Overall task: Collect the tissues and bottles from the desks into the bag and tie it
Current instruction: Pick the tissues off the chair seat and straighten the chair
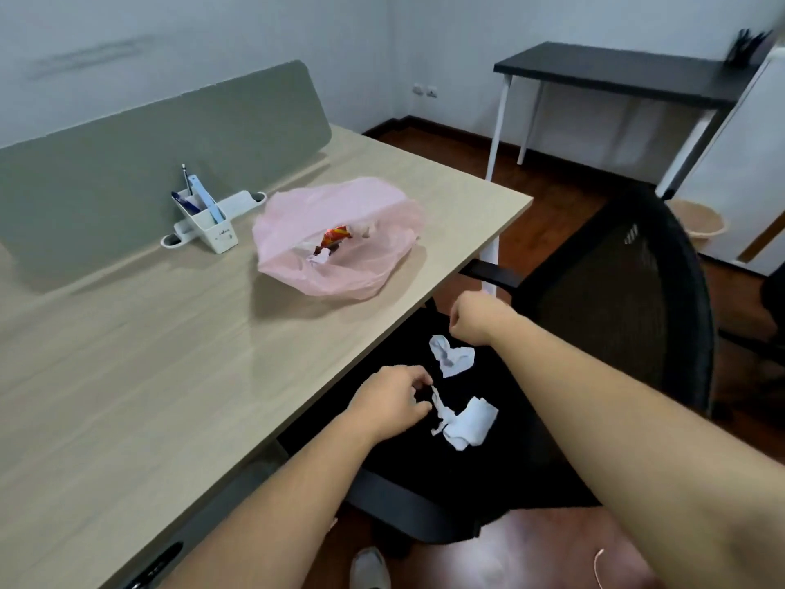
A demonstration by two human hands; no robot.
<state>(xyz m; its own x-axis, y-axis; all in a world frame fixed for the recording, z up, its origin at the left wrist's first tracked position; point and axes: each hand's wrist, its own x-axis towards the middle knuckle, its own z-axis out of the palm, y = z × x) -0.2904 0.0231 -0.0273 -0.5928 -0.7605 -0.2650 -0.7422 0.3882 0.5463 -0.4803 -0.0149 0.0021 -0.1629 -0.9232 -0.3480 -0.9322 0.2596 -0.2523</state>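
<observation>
Both forearms reach in from the bottom of the head view toward a black office chair (467,474) pulled up at the near edge of the worktop (148,367). On the chair's seat lie two crumpled white tissues. The nearer tissue (465,423) has a thin twisted end pointing toward the left hand (393,403), whose thumb and fingers are curled narrowly just at that end; whether they already pinch it cannot be told. The farther tissue (451,360) lies a little deeper on the seat, just below the right hand (475,318), which is closed into a loose fist with its knuckles turned away; nothing can be seen inside it, and it is apart from the tissue.

Beyond the chair, on the worktop, sits an open pink plastic bag (340,238), its mouth slumped wide. Inside it show a red wrapper (335,236) and some white tissue scraps. Left of the bag, well away from the chair, stands a white pen holder (210,223) with pens in it, set against a grey-green divider panel (148,163). Behind the chair's mesh back, a pale wastebasket (698,221) stands on the dark wood floor, under a black side table (616,72) by the wall.
</observation>
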